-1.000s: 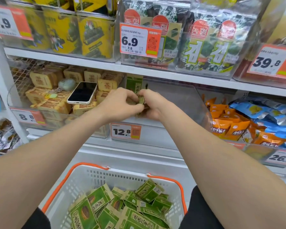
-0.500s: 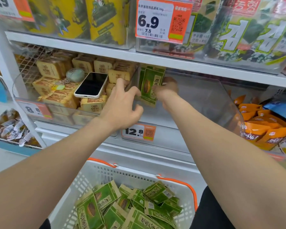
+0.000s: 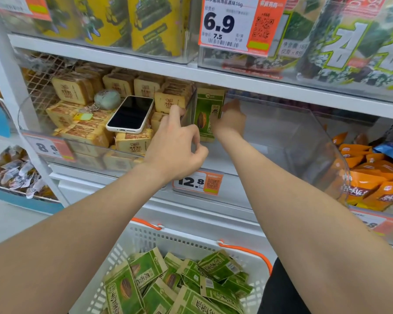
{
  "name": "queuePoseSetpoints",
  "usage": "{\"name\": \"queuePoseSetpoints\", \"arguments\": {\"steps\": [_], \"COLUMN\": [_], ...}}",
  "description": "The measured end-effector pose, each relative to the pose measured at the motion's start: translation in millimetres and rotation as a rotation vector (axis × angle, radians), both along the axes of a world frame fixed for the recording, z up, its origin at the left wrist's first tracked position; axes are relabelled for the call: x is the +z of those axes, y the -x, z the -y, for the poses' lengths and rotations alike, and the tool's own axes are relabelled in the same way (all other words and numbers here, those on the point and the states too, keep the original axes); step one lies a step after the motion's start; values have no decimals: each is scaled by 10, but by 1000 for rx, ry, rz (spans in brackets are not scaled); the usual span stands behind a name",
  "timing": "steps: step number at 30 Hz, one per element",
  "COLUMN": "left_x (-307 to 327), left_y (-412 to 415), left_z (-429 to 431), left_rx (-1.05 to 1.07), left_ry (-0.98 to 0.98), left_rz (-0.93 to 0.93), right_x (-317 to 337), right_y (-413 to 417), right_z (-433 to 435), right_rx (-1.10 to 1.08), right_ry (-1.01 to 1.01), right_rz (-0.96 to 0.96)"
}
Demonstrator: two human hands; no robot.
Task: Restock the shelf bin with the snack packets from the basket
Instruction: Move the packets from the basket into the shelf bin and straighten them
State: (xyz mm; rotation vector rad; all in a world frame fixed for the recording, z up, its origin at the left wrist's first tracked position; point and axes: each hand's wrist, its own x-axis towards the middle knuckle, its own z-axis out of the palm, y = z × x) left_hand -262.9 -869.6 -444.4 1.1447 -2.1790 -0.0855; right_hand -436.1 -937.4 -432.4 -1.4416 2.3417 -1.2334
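Above the "12.8" tag (image 3: 197,182), right grip (image 3: 230,120) pinches a green packet (image 3: 205,114) upright (left grip (image 3: 177,146) mostly curled, empty).

Both arms reach forward, left hand (image 3: 175,147) with index finger out and the rest curled, right hand (image 3: 230,121) gripping a packet (image 3: 205,114) by its edge.
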Motion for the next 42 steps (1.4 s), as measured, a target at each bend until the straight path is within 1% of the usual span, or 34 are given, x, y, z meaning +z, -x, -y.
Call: {"name": "queuePoseSetpoints", "arguments": {"steps": [3, 7, 9, 12, 14, 16, 19, 21, 24, 26, 27, 28, 29, 31, 33, 34, 35, 37, 40, 42], "left_x": [7, 8, 13, 31, 47, 49, 8, -74, -251, -406, -506, -605, -704, -875, -1049, -1148, -1257, -1506, -1865, -2010], "left_y": [-1, -6, -5, 9, 21, 31, 16, -22, -98, -150, -170, -176, -172, -129, -56, -17, 19, 63, 74, 59], "left_z": [-6, -2, -2, -22, -45, -79, -210, -362, -601, -726, -765, -808, -854, -984, -1148, -1232, -1320, -1487, -1696, -1791], "left_rx": [2, 12, 24, 48, 95, 129, 68, 54, 14, -137, -235, -315, -359, -349, -390, -423, -453, -498, -497, -494], "left_ry": [6, 9, 25, 67, 106, 150, 207, 317, 443, 470, 451, 388, 268, -84, -401, -504, -568, -617, -661, -701], "left_rz": [19, 64, 87, 149, 201, 193, 19, -23, 9, 129, 210, 288, 375, 614, 857, 957, 1036, 1144, 1197, 1201], "right_x": [-27, -26, 3, 109, 179, 248, 355, 397, 439, 451, 414, 355, 250, -17, -316, -467, -606, -876, -1183, -1302], "right_y": [-45, -136, -125, -94, -73, -65, -73, -86, -138, -183, -197, -213, -217, -215, -199, -186, -178, -165, -163, -184], "right_z": [-4, -61, -105, -276, -426, -597, -924, -1190, -1606, -1849, -1948, -2047, -2126, -2278, -2420, -2484, -2546, -2665, -2832, -2898], "right_rx": [107, 228, 301, 401, 416, 408, 391, 397, 450, 518, 562, 614, 666, 735, 786, 817, 854, 933, 1046, 1102], "right_ry": [-129, -387, -441, -423, -378, -304, -165, -75, -41, -118, -205, -326, -463, -693, -818, -858, -894, -978, -1093, -1116], "right_rz": [-85, -69, -149, -245, -291, -374, -501, -546, -593, -631, -656, -688, -720, -787, -839, -873, -904, -974, -1065, -1104]}}
